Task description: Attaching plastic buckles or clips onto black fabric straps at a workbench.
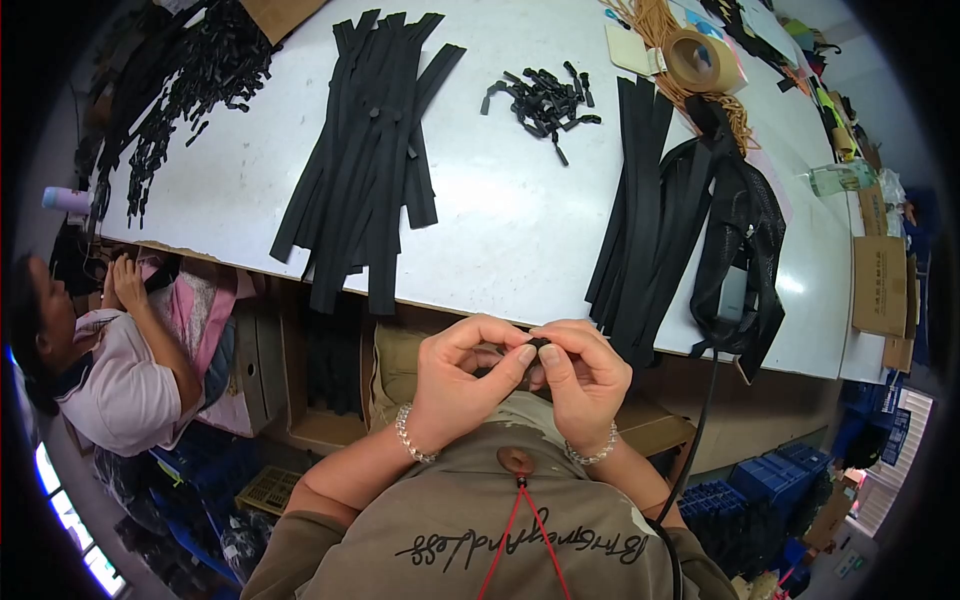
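Observation:
My left hand (462,378) and my right hand (588,380) meet just off the table's near edge, in front of my chest. Both are closed in a pinch, thumbs side by side, on a small black piece (539,342) that the fingertips mostly cover. It may be a zipper pull, but too little of it shows to be sure. Black zipper strips (640,200) lie right of my hands, their ends reaching the table edge. Farther off is a small pile of black zipper pulls (545,103). A larger stack of black zipper strips (375,165) lies to the left.
The white table (500,230) spans the view. A black mesh strap with a grey device (733,293) rests at its right, a black cable running down past my right arm. Behind are a tape roll (700,60) and brown cord. At left, another person (125,370) sits close by.

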`<state>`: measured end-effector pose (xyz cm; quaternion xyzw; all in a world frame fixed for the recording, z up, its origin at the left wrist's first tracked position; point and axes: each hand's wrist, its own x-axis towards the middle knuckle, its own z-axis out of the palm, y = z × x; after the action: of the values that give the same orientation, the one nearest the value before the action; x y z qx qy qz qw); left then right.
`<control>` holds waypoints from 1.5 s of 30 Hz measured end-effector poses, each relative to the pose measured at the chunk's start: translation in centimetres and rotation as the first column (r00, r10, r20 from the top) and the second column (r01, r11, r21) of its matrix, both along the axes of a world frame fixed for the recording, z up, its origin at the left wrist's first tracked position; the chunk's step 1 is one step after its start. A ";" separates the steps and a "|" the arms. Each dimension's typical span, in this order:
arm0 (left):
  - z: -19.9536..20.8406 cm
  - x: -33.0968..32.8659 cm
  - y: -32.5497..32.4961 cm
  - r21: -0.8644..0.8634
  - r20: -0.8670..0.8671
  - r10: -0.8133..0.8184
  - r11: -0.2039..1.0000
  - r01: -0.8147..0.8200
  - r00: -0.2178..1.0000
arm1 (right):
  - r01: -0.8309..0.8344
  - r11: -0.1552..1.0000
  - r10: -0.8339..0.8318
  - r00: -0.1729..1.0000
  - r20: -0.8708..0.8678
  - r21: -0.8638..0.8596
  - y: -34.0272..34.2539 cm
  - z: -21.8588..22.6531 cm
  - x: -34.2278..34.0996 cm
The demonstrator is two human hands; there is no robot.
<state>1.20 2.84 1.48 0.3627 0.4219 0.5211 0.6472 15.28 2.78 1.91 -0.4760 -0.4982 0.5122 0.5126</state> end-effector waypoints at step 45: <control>-1.4 0.4 0.1 0.207 -0.383 0.100 0.978 -0.021 0.918 | -0.033 0.984 -0.031 0.937 -0.349 -0.178 -0.2 -1.0 0.0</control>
<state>1.64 2.92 0.05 0.5089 0.4993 0.4976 0.4940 15.24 2.60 0.88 -0.4217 -0.3507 0.6320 0.5475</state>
